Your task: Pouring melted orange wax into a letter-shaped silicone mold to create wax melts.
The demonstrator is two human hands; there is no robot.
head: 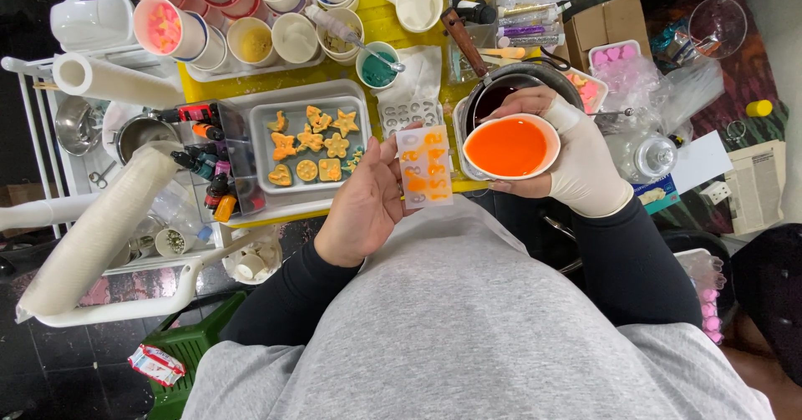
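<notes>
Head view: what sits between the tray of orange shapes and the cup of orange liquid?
In the head view, between the tray and the cup is the white mold with orange-filled cavities, held in the left hand. The gloved right hand holds the cup.

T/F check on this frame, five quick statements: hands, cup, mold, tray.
1. The right hand wears a white glove. True.
2. The cup holds blue liquid. False: it is orange.
3. The left hand holds a small translucent mold. True.
4. The grey tray is empty. False: orange and yellow shaped pieces lie in it.
5. The left hand is gloved. False: it is bare.
</notes>
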